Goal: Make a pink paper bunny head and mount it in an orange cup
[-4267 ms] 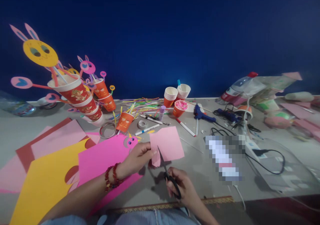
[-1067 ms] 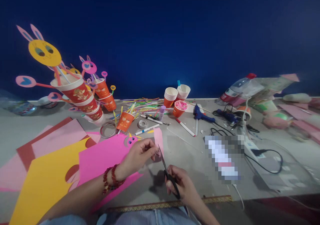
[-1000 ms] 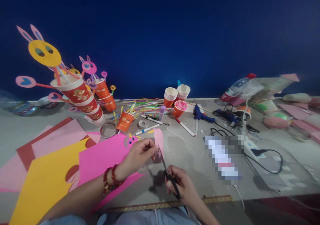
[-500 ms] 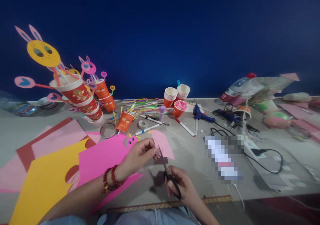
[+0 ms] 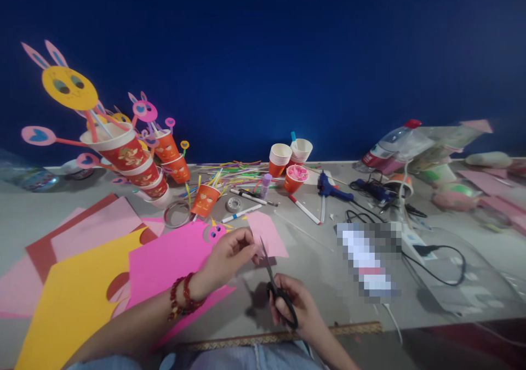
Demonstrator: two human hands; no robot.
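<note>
My left hand [image 5: 232, 255], with red bead bracelets at the wrist, pinches a small pink scrap that is mostly hidden by the fingertips. In my right hand [image 5: 293, 304] are black-handled scissors [image 5: 269, 268], their narrow blades pointing up beside the left fingertips. A light pink paper sheet [image 5: 269, 233] lies just behind the blades. Under and beside my left forearm are a bright pink sheet [image 5: 164, 255] and a yellow sheet [image 5: 78, 288].
Decorated red cups [image 5: 127, 153] with paper figures stand at the left. Behind the hands are an orange cup [image 5: 206, 199], markers [image 5: 304, 210] and a petal-filled cup [image 5: 296, 177]. A blue glue gun [image 5: 335, 189], cables and a bottle [image 5: 384, 145] lie to the right.
The light pink sheet behind the blades is slightly shifted. Both hands keep nearly the same pose, the scissors only marginally moved.
</note>
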